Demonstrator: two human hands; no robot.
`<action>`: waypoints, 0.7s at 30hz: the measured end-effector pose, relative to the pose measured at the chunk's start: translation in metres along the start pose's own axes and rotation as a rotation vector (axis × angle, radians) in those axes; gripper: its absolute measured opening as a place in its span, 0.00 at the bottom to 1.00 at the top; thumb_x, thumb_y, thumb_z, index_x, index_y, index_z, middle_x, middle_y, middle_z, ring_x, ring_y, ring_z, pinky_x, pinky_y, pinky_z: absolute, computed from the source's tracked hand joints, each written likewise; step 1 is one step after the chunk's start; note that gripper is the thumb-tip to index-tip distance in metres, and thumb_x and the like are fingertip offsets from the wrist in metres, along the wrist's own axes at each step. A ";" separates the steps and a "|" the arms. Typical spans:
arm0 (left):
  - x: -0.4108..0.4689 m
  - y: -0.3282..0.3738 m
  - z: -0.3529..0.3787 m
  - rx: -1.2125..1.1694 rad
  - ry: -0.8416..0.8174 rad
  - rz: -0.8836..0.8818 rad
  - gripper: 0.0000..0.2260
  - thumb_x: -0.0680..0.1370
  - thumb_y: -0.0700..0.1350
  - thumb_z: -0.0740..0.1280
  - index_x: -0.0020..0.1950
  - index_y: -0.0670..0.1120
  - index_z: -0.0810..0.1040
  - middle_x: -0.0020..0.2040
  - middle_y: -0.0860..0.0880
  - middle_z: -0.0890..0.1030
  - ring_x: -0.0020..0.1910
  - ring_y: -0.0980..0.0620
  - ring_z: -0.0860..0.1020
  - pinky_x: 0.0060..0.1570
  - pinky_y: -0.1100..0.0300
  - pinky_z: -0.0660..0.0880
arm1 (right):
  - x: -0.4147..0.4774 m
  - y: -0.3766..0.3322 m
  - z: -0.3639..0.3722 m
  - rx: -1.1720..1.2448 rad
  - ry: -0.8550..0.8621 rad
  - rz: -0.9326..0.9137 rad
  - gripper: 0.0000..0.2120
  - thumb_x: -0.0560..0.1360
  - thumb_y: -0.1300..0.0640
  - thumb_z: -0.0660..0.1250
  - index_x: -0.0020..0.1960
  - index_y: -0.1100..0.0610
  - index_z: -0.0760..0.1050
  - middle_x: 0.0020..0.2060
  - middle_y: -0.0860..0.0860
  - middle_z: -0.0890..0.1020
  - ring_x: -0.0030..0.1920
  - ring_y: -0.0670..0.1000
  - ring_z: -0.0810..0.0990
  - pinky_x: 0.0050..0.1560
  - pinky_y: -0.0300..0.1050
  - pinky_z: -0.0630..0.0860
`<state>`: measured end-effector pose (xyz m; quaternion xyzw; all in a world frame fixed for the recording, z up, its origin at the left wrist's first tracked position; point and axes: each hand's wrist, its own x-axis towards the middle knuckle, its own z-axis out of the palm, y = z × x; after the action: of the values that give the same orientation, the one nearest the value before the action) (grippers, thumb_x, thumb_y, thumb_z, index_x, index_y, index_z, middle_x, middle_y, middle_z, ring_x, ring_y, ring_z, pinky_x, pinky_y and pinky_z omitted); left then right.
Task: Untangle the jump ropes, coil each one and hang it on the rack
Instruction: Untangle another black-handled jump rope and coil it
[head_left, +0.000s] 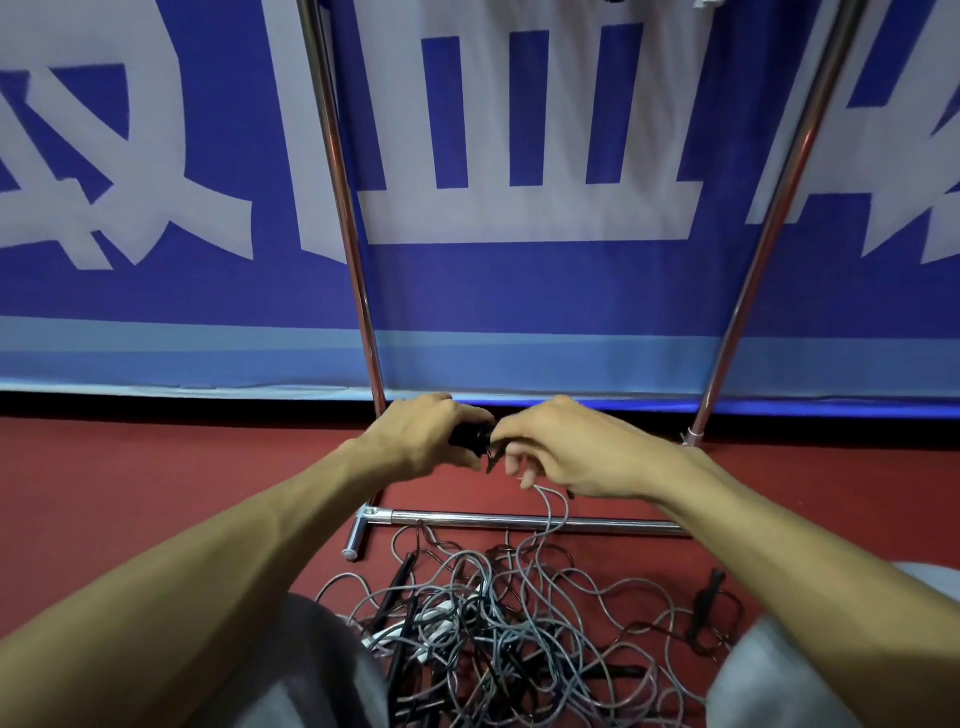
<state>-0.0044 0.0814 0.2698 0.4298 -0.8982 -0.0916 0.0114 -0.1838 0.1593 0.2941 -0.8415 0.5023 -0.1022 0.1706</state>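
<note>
Hands meet just above the rack base bar (519, 521), toward its left end. Left hand (423, 439) is curled tight round a black handle (470, 435), knuckles up. Right hand (582, 449) has bent fingers, with thumb and forefinger tips closed at the handle's end; exact contact there is blurred. Grey rope (548, 506) drops from under its lower fingers, crosses the base bar and runs into the tangle of jump ropes (493, 629). The tangle lies on the red floor (156, 493), on the near side of the bar, between grey-trousered knees (779, 675). It is grey and black cord, with a white handle (434, 618) left of middle and a loose black handle (706, 597) at its right edge. Both forearms are bare, reaching forward, wrists about level, converging over the bar. Chrome uprights (340, 208) rise beyond the bar, in front of a blue-and-white banner (519, 291).
</note>
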 end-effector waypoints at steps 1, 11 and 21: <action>0.000 0.005 -0.001 0.002 -0.010 0.028 0.15 0.73 0.54 0.73 0.59 0.54 0.78 0.42 0.52 0.74 0.50 0.48 0.76 0.47 0.53 0.73 | 0.000 0.003 -0.002 0.044 0.031 0.008 0.11 0.80 0.63 0.56 0.47 0.56 0.76 0.40 0.45 0.81 0.32 0.43 0.82 0.39 0.48 0.80; -0.004 0.035 0.002 -0.201 -0.100 0.118 0.27 0.65 0.74 0.66 0.57 0.61 0.79 0.47 0.58 0.80 0.52 0.53 0.77 0.55 0.55 0.73 | 0.015 0.025 -0.006 0.270 0.405 0.258 0.10 0.77 0.62 0.63 0.40 0.52 0.78 0.33 0.45 0.82 0.41 0.47 0.81 0.46 0.44 0.75; -0.009 0.037 -0.001 -0.774 -0.101 0.070 0.07 0.76 0.48 0.72 0.53 0.51 0.83 0.40 0.51 0.80 0.35 0.61 0.74 0.39 0.69 0.69 | 0.013 0.046 -0.001 0.271 0.562 0.431 0.08 0.73 0.48 0.72 0.40 0.52 0.83 0.33 0.50 0.82 0.36 0.46 0.77 0.34 0.36 0.70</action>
<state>-0.0270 0.1112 0.2782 0.3579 -0.8108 -0.4441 0.1315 -0.2153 0.1281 0.2773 -0.6257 0.6768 -0.3563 0.1535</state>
